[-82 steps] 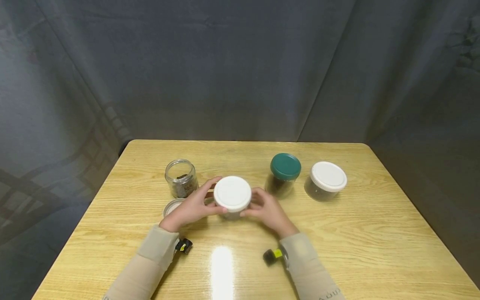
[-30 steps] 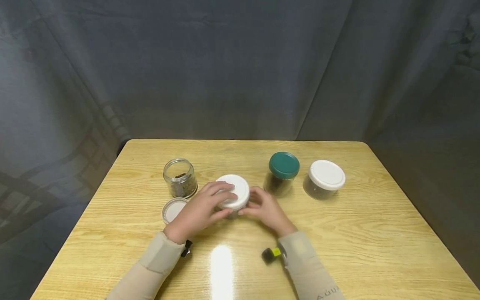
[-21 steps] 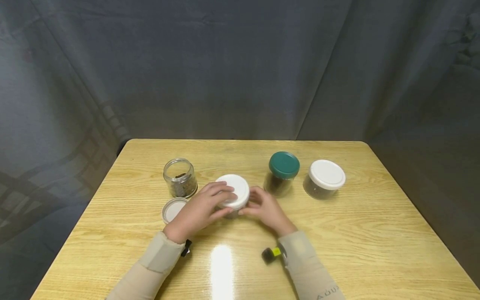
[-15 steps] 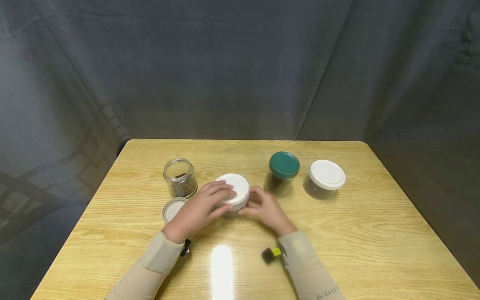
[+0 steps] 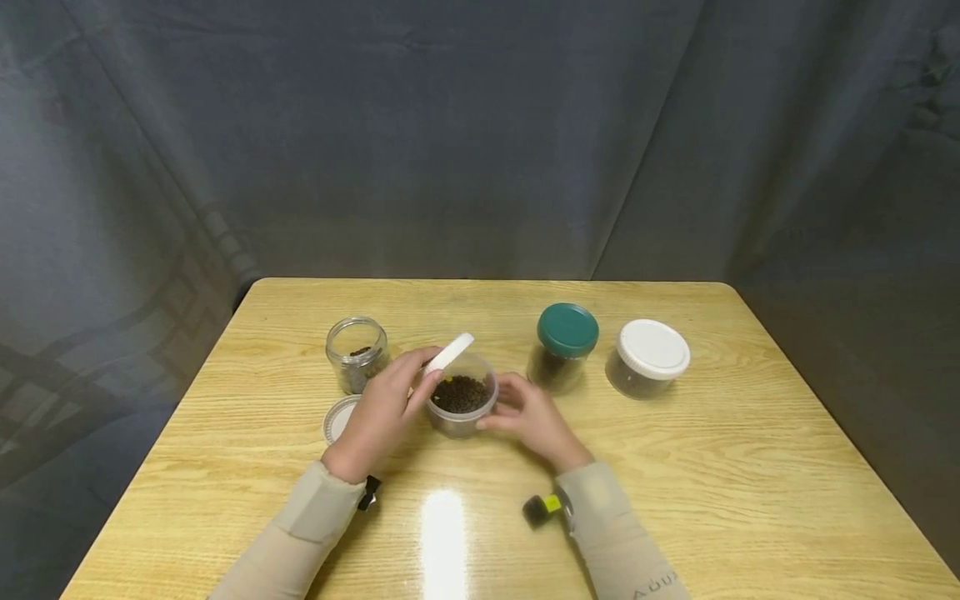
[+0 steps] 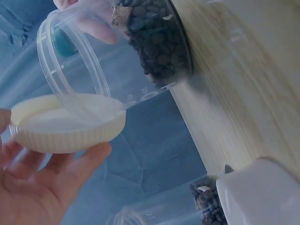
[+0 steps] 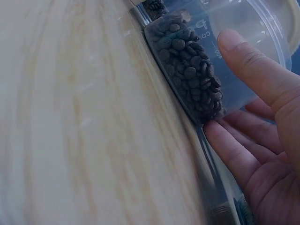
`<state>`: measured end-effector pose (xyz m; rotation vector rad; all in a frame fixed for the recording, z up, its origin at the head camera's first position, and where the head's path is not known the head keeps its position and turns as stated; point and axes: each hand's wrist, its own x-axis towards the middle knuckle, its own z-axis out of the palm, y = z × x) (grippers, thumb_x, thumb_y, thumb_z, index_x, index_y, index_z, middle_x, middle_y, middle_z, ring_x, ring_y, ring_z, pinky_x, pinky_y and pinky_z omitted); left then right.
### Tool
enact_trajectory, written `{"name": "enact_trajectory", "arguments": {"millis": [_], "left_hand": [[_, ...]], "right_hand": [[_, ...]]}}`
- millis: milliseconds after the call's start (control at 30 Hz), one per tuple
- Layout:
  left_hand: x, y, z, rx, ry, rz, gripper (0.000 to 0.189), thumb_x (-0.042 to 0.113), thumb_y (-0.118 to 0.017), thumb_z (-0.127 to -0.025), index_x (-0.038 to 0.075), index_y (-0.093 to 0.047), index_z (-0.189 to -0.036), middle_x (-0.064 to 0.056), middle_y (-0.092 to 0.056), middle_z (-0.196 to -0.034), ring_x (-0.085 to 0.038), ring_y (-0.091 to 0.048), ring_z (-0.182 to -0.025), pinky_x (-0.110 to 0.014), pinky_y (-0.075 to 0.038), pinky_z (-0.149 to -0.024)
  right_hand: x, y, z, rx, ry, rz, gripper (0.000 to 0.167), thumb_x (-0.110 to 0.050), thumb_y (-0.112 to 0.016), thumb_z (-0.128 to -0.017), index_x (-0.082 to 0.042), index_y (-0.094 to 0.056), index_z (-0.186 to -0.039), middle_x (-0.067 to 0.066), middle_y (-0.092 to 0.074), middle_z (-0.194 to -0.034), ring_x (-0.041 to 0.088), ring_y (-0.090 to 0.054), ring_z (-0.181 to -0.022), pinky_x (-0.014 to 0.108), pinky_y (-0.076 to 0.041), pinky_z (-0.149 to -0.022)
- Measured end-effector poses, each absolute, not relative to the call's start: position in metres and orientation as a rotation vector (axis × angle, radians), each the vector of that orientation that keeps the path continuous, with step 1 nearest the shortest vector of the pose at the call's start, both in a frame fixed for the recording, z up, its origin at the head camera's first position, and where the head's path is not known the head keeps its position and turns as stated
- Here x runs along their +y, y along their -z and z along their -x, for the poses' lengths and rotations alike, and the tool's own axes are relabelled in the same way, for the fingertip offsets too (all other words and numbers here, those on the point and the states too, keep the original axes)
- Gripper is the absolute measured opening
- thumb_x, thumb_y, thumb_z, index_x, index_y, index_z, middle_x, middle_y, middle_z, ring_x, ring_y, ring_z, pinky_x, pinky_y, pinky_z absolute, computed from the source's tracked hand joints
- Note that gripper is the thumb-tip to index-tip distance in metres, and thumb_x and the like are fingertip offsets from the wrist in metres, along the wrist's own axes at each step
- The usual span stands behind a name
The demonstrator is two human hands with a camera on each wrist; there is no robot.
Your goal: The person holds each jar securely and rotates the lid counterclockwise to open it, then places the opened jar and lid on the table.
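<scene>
A clear plastic jar (image 5: 454,426) stands uncapped mid-table, partly filled with dark brown pellets (image 5: 463,395). My left hand (image 5: 381,408) pinches its white ribbed screw lid (image 6: 70,139) between thumb and fingers. In the head view the lid is tipped steeply over the jar's left rim. My right hand (image 5: 534,419) grips the jar's right side, thumb in front and fingers partly hidden behind. Through the wall, the right wrist view shows the pellets filling the lower part. A few lighter bits lie among them.
Left stands an open glass jar (image 5: 365,372) with dark contents, a loose white lid (image 5: 340,419) before it, partly behind my left hand. To the right are a green-lidded jar (image 5: 567,333) and a white-lidded jar (image 5: 654,350). A grey curtain (image 5: 480,142) hangs behind the table.
The white lid has come off the jar and is tilted up to the left in my left hand, exposing the pellets. My right hand has kept its grip on the jar.
</scene>
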<state>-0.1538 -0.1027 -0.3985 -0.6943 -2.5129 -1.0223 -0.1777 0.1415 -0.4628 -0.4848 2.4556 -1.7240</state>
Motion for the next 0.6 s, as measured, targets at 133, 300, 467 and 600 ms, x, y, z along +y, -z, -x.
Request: {"name": "enact_trajectory", "arguments": {"millis": [133, 300, 467, 600], "left_hand": [[-0.1045, 0.3984, 0.1551, -2.48, 0.978, 0.601, 0.03, 0.024, -0.056, -0.106, 0.006, -0.061, -0.13, -0.01, -0.07, -0.114, -0.022, -0.068, -0.094, -0.04, -0.061, -0.077], [-0.1056, 0.3962, 0.1567, -2.468, 0.969, 0.49, 0.031, 0.024, -0.055, -0.106, 0.001, -0.061, -0.127, -0.012, -0.069, -0.103, -0.022, -0.065, -0.085, -0.038, -0.06, -0.071], [-0.106, 0.3937, 0.1573, -2.479, 0.944, 0.409, 0.032, 0.023, -0.055, -0.106, -0.004, -0.063, -0.123, -0.017, -0.071, -0.098, -0.027, -0.068, -0.08, -0.041, -0.061, -0.068], [-0.1068, 0.3923, 0.1572, -2.514, 0.947, 0.354, 0.033, 0.023, -0.054, -0.106, -0.004, -0.065, -0.122, -0.017, -0.072, -0.096, -0.026, -0.069, -0.077, -0.041, -0.061, -0.065]], "right_hand": [[0.1409, 0.4622, 0.1777, 2.444, 1.727, 0.478, 0.065, -0.014, -0.091, -0.071, -0.005, -0.062, -0.128, 0.011, -0.064, -0.133, 0.031, -0.063, -0.121, 0.028, -0.054, -0.099], [0.1407, 0.4626, 0.1776, 2.458, 1.719, 0.461, 0.069, -0.015, -0.091, -0.072, -0.004, -0.06, -0.132, 0.012, -0.063, -0.135, 0.031, -0.062, -0.122, 0.031, -0.054, -0.1], [0.14, 0.4626, 0.1767, 2.488, 1.718, 0.443, 0.074, -0.018, -0.09, -0.073, -0.004, -0.057, -0.138, 0.014, -0.06, -0.139, 0.032, -0.062, -0.123, 0.034, -0.054, -0.1], [0.1381, 0.4625, 0.1774, 2.533, 1.716, 0.425, 0.077, -0.017, -0.089, -0.075, -0.003, -0.054, -0.141, 0.016, -0.058, -0.142, 0.033, -0.06, -0.125, 0.035, -0.054, -0.1]]}}
